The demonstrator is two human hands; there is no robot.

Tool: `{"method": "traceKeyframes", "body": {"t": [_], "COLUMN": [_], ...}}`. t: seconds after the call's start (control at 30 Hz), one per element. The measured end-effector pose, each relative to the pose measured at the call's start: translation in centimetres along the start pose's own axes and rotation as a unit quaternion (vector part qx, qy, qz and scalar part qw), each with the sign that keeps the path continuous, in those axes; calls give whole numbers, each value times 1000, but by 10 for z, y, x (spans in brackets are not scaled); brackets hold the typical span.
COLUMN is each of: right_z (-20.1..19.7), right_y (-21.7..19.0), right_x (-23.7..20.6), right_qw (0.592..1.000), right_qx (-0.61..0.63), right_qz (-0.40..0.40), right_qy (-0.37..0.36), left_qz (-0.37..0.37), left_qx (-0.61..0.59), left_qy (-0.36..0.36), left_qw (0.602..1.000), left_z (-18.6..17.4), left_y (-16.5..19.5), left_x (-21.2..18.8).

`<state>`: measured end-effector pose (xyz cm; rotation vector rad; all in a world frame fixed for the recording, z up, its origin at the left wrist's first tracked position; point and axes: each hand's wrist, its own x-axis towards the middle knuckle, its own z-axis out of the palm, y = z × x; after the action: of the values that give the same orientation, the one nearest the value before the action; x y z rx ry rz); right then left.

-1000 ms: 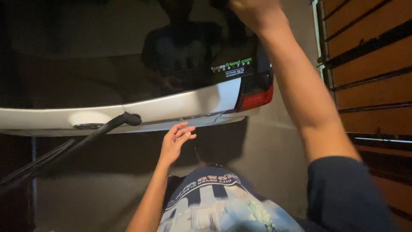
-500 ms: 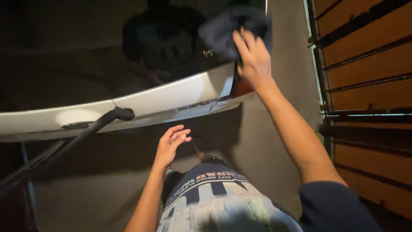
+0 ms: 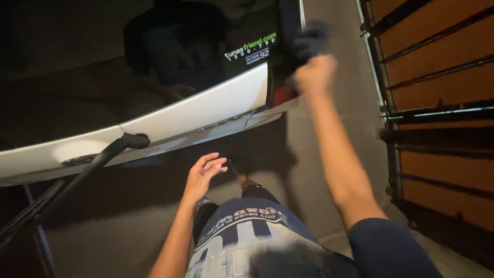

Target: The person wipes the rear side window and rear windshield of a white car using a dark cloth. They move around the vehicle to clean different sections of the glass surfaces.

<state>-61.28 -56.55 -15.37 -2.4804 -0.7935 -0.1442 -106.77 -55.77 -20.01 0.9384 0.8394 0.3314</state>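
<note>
Right hand: raised in the upper right of the frame, arm stretched up from the lower right; fingers closed around a dark cloth, blurred by motion.
Dark cloth: bunched above the right hand, pressed against the right edge of the rear window, just above the red tail light.
Left hand: centre of the frame, below the white panel; fingers spread and loosely curled, palm open, holding nothing, touching nothing.
Rear window: dark glass filling the upper left of the frame, tilted; dim reflection of a person on it; small sticker with printed lettering near its right edge.
White tailgate panel: pale band running from the left edge up towards the centre right, directly under the glass.
Wiper arm: black, pivot on the white panel at centre left, arm slanting down to the lower left corner.
Ground: grey concrete, in shadow beneath the panel.
Shutter: brown slatted wall with dark rails along the right edge of the frame.
Clothing: dark shorts with pale lettering at the bottom centre; dark sleeve at the lower right.
</note>
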Motion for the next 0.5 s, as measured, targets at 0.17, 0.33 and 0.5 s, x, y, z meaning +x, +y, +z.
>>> {"method": "traceKeyframes", "body": {"t": [0.17, 0.33, 0.5], "right_z": [11, -50, -31], "right_y": [-2, 52, 40], "right_x": [-129, -94, -10], "right_qw": [910, 909, 974], "right_qx": [163, 322, 213], "right_qz": [-380, -260, 67], "right_qy": [-30, -44, 40], "left_qz": [21, 0, -29], "left_qx": [8, 16, 38], "left_qy": [-33, -46, -26], "left_qw": [999, 999, 999], "left_z": [19, 26, 34], "left_y": [1, 8, 6], "left_x": [12, 12, 11]}}
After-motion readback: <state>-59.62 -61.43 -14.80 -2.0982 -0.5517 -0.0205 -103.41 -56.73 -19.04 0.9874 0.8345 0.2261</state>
